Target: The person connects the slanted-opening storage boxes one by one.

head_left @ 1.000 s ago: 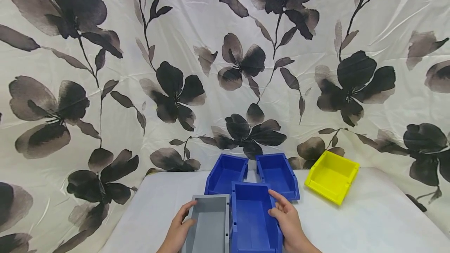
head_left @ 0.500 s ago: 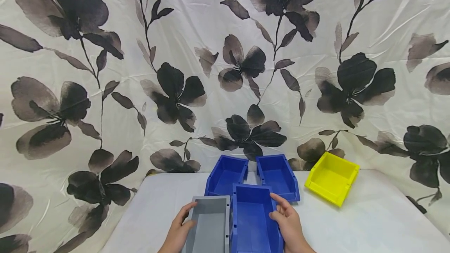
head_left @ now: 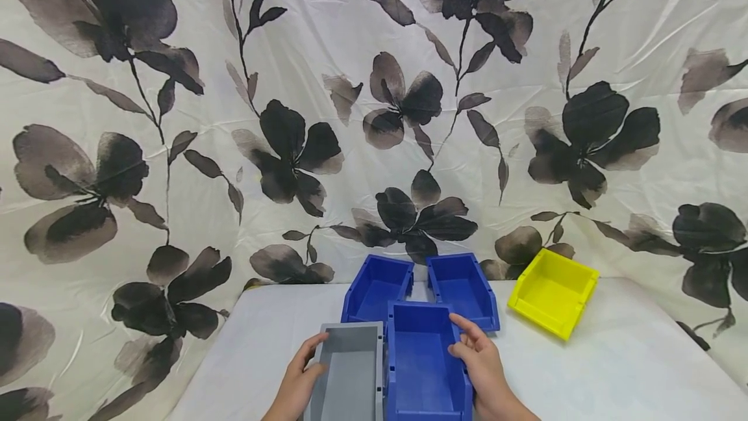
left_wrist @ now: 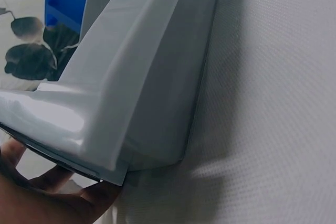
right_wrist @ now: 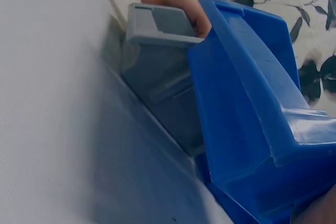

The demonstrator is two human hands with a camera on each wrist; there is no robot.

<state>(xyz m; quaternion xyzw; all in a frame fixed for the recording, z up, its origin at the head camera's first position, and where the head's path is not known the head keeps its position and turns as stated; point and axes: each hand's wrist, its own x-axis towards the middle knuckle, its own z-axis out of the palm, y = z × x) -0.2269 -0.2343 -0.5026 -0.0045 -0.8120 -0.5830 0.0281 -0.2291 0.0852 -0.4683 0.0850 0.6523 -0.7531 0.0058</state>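
Observation:
In the head view, my left hand grips the left edge of a long grey storage bin, thumb over the rim. Right beside it stands a larger blue storage bin, and my right hand pinches its right wall between thumb and fingers. Their neighbouring sides lie close together. The left wrist view has fingers under the rim of the grey bin. From the right wrist, the blue bin leans over the grey bin near the white tabletop.
Two more blue bins, a left one and a right one, stand behind the held pair. A yellow bin sits turned at an angle on the right of the white table. Floral cloth hangs behind.

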